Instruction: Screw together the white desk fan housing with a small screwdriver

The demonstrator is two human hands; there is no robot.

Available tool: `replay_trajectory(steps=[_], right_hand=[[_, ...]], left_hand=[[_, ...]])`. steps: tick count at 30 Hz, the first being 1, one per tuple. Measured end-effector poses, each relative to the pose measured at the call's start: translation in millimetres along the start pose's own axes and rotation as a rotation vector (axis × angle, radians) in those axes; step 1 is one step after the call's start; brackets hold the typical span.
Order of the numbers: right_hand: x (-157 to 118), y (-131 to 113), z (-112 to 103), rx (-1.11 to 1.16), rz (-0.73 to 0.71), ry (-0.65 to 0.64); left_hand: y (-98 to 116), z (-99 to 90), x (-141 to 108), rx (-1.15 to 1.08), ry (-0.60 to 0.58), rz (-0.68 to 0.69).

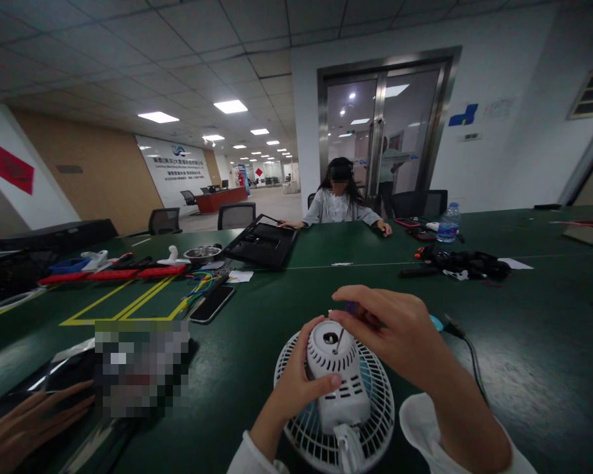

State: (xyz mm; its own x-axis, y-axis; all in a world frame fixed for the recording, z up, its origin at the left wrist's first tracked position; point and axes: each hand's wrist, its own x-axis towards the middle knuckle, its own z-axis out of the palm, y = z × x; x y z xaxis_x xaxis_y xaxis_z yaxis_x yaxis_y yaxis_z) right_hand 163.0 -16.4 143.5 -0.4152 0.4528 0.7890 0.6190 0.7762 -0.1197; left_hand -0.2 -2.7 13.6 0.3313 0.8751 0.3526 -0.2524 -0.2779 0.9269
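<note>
Fingers of the left hand (301, 388) are closed around the white back of the fan (343, 395), and those of the right hand (400, 329) pinch a thin screwdriver (350, 308), its shaft pointing down to the fan near a dark hole. The fan lies face down on the green table (247, 368), at the lower centre of the frame. This table is wide and a little shiny, with yellow tape (145, 299) on its left part. A phone (212, 303) lies just beside the tape, a metal bowl (202, 254) is behind, and a bottle (448, 225) stands at right. At lower left, another person's hand (42, 418) rests on something dark. Across the table sits a person (340, 201), before a glass door (350, 125). The room is an office, with lit panels in its ceiling (188, 46) and a red desk (222, 199) at left of centre.
</note>
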Motion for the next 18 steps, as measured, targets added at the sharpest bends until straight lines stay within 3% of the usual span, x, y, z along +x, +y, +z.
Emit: replay_trajectory(steps=[7,18], right_hand=[[-3.8,2.1,-10.2,0.081,0.023,-0.103],[-1.7,2.7,-6.6,0.116,0.040,-0.013]], left_hand=[[-1.0,-1.1,-0.1,0.038,0.006,0.004],[3.3,1.4,0.1,0.049,0.015,0.000]])
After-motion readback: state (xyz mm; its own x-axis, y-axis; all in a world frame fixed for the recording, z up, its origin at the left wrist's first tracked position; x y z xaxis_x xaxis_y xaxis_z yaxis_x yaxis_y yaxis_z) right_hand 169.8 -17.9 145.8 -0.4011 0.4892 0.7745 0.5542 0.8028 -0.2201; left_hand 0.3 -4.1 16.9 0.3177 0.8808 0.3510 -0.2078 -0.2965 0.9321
